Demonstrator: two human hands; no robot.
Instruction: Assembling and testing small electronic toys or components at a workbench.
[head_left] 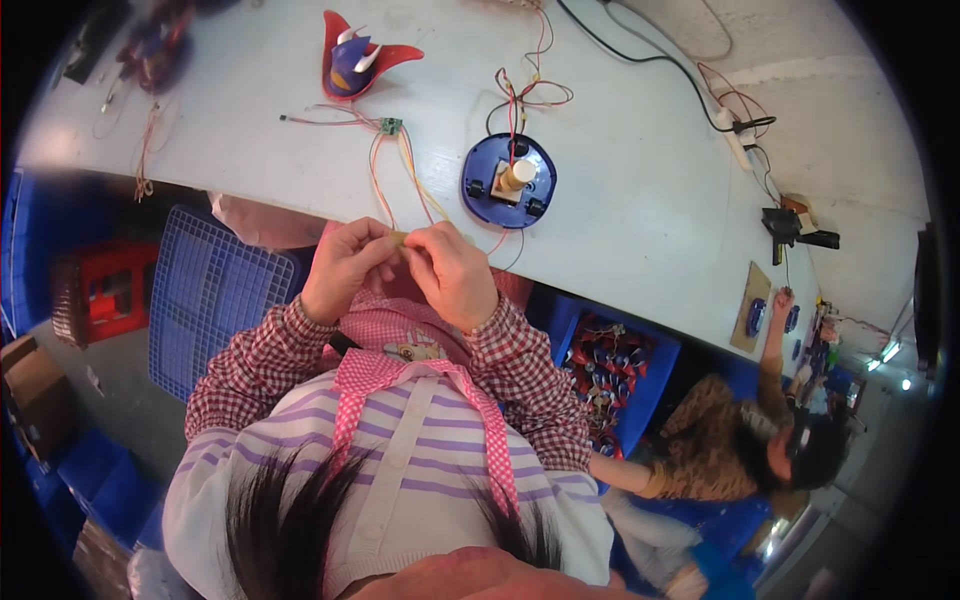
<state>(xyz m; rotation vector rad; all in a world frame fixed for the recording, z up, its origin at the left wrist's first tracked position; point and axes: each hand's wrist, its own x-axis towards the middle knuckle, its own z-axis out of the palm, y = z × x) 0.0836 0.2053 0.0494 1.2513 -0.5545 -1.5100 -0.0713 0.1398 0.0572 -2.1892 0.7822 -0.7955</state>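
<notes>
**Fine fingertip work on a small yellowish piece at the worktop's edge**

The step in hand looks like two-handed work on a tiny part close to its wires, so a light, steady pinch should serve best. The left hand (350, 262) and the right hand (452, 272) are both closed, thumbs and fingers meeting on the small yellowish piece (399, 239) between them, just off the near edge of the worktop (640, 200). One hand would do well to steady the piece while the other makes the fine movements. The thin wires (414, 172) running toward the hands should stay slack; a tug could strain their joints at the circuit board (390, 126), which lies straight ahead of the hands. The blue round base (508, 182), beyond the right hand, has loose leads near the fingers that could snag.

The piece is mostly covered by the fingertips; only a dull yellow-tan sliver shows, too small to identify. The board is green and small, with red, pale and yellow wires. Farther ahead of the hands sits a purple figure (352, 68) with pale horns and red wing-like sides.
</notes>
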